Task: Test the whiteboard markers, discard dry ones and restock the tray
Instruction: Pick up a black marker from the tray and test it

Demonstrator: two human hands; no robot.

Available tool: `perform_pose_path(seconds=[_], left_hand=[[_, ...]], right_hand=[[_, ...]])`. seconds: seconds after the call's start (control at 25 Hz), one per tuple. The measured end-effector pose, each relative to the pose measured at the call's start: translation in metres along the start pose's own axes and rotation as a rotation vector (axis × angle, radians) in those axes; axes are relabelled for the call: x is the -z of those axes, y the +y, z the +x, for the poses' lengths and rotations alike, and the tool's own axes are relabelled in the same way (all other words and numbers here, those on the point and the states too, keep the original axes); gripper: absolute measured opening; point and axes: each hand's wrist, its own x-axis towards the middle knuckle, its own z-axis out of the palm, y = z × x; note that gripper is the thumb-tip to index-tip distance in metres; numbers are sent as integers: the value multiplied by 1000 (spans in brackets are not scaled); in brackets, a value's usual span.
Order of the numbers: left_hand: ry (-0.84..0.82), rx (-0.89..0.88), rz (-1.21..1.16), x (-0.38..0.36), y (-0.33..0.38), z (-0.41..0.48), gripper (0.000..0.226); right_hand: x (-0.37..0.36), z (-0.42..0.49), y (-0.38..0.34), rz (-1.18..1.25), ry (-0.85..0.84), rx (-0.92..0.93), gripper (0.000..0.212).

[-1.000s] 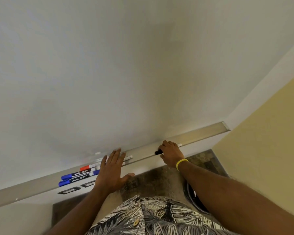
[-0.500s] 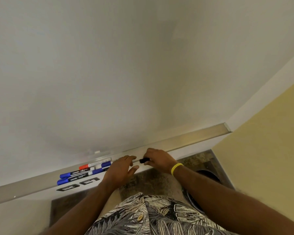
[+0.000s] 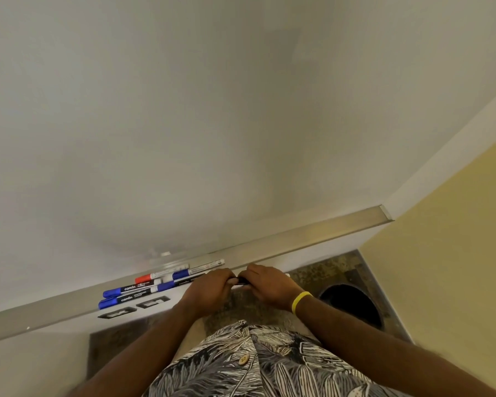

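Note:
Both my hands meet just below the metal marker tray (image 3: pixel 312 233), gripping one black-capped marker (image 3: pixel 242 280) between them. My left hand (image 3: pixel 209 290) holds its left end and my right hand (image 3: pixel 269 285) holds its right end; most of the marker is hidden by my fingers. On the tray to the left lie a red-capped marker (image 3: pixel 161 275) and blue-capped markers (image 3: pixel 132 289) (image 3: pixel 126 299), with another blue-capped one (image 3: pixel 198 270) behind. The blank whiteboard (image 3: pixel 212 124) fills the view above.
A round dark bin opening (image 3: pixel 352 305) sits on the floor to the lower right, beside the yellow wall (image 3: pixel 455 267). Two small dark labels (image 3: pixel 135 308) are fixed under the tray. My patterned shirt (image 3: pixel 255 362) fills the bottom.
My right hand brought the black marker leftward from farther along the tray. My left hand left the tray edge and closed on the marker's other end.

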Motion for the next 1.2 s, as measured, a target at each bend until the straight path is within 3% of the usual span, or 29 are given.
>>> perform_pose_path(seconds=[0.32, 0.52, 0.72, 0.84, 0.96, 1.2], left_hand=[[26, -34, -137, 7, 2, 3, 23], [33, -55, -176, 1, -1, 3, 23], [40, -59, -200, 0, -9, 12, 23], [151, -32, -142, 3, -15, 21, 24], [220, 45, -71, 7, -15, 33, 23], [147, 106, 74, 7, -1, 58, 19]], right_hand=[[7, 4, -9, 22, -11, -45, 36], [6, 5, -11, 38, -58, -88, 54], [12, 4, -2, 73, -55, -179, 47], [14, 0, 2, 248, 0, -332, 49], [14, 0, 8, 395, 74, -384, 30], [18, 4, 16, 479, 250, -394, 26]])
